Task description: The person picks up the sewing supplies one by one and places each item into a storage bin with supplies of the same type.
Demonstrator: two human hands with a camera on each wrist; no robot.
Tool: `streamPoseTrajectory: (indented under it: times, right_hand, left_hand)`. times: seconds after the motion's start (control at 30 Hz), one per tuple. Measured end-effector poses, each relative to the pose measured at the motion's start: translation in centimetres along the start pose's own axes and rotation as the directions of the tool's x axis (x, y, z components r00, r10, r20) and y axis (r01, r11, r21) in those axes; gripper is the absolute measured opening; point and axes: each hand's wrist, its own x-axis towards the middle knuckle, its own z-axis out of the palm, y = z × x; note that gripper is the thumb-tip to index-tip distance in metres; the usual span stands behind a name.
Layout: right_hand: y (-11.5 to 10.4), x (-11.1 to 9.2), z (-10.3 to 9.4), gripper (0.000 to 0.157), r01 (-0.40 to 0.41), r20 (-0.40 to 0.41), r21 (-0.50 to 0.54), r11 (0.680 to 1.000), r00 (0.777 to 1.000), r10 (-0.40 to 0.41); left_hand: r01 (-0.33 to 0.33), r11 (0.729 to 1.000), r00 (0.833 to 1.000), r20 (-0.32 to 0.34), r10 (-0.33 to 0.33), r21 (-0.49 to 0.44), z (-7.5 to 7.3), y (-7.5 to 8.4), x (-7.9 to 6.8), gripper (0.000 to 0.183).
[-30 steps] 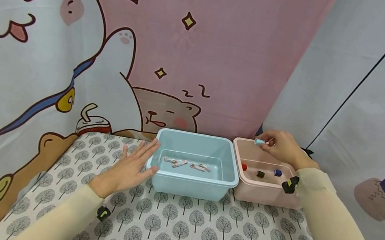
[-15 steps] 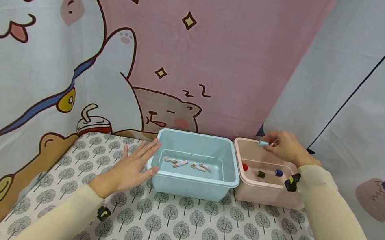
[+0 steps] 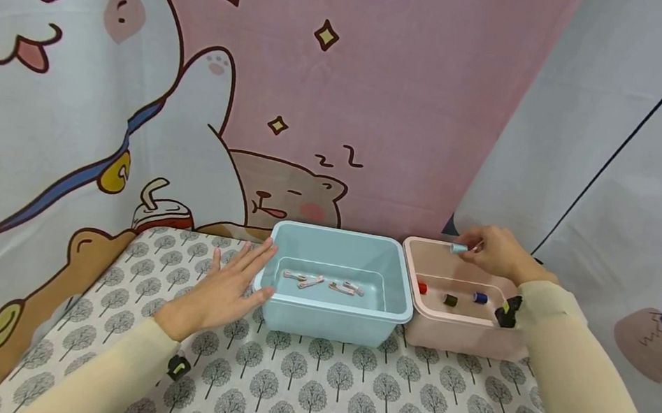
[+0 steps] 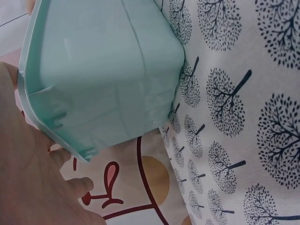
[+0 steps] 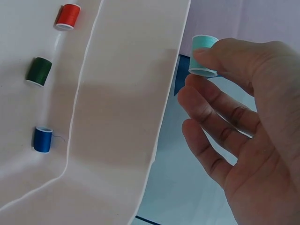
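My right hand (image 3: pixel 499 251) pinches a light turquoise thread spool (image 5: pixel 203 56) between thumb and fingers, held above the far rim of the pink bin (image 3: pixel 461 318). Inside that bin lie a red thread spool (image 5: pixel 69 17), a dark green thread spool (image 5: pixel 39 71) and a blue thread spool (image 5: pixel 43 139) with a loose thread end. With fingers outstretched, my left hand (image 3: pixel 224 290) rests at the left rim of the light blue bin (image 3: pixel 327 322). Several safety pins (image 3: pixel 311 281) lie on the floor of the blue bin.
Both bins stand side by side on a tree-print cloth (image 3: pixel 305 393), near the back of the table. A cartoon-printed curtain (image 3: pixel 421 106) hangs right behind them and down the left side. A grey-white curtain (image 3: pixel 654 210) hangs at the right.
My right hand has shifted slightly to the right along the far rim of the pink bin, still pinching the turquoise spool. The left hand has stayed in place.
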Motion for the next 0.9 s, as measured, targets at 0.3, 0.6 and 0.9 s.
streamPoseTrajectory:
  times: [0.3, 0.6, 0.9]
  right_hand:
    - [0.18, -0.5, -0.05, 0.026, -0.008, 0.023, -0.001, 1.0, 1.0, 0.008]
    - [0.11, -0.97, 0.16, 0.034, -0.048, 0.043, -0.012, 0.999, 0.998, 0.049]
    - [-0.17, -0.94, 0.17, 0.034, -0.056, 0.024, -0.009, 0.998, 0.998, 0.056]
  left_hand:
    - [-0.002, 1.0, 1.0, -0.001, 0.002, 0.003, 0.04, -0.01, 0.0, 0.084]
    - [0.001, 1.0, 1.0, 0.001, -0.001, -0.008, 0.02, 0.17, -0.08, 0.084]
    - [0.006, 1.0, 1.0, 0.004, -0.006, -0.005, -0.05, 0.29, -0.02, 0.084]
